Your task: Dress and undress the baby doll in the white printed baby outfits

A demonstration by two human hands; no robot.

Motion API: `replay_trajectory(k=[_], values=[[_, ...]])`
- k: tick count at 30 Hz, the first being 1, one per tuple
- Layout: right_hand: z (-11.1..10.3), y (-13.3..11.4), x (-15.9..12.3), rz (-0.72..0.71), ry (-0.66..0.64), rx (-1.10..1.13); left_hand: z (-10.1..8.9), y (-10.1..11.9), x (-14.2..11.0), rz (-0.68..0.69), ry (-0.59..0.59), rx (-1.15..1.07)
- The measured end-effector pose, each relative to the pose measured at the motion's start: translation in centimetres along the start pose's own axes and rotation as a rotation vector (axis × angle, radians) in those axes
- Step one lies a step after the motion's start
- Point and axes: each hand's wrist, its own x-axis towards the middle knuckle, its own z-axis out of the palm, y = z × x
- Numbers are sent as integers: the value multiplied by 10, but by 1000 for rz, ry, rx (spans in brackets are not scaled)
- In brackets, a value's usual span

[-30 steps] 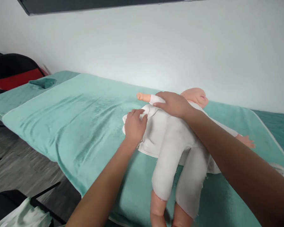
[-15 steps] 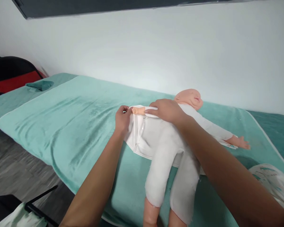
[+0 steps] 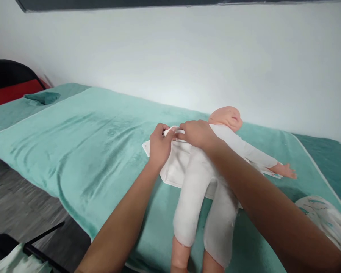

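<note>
Doll point(image 3: 189, 212): flat on its back, right of middle on the blanket, head toward the wall point(image 3: 159, 57)
Shirt point(image 3: 173, 168): kinda spread out under the doll
Blanket point(image 3: 102, 132): over the bed point(image 3: 326, 151), which runs right along the wall
Cloth bundle point(image 3: 324, 216): off to the doll's right side of the view
Chair point(image 3: 10, 74): way over past the bed's left end

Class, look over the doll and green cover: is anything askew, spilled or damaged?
Nothing looks spilled or clearly damaged. The green cover is wrinkled left of the doll, so looks untidy. The white garment is bunched at the left hand, whose fingers grip it.
</note>
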Motion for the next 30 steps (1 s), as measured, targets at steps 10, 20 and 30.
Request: replay_trajectory(k=[10,20,30], values=[[5,8,9,2,-36,87,33,35,-23,84,-150,-166],[7,37,-65,204,525,477,29,-3,-19,11,-200,-244],[45,75,-142,758,361,581,37,1,-2,-176,-204,-290]])
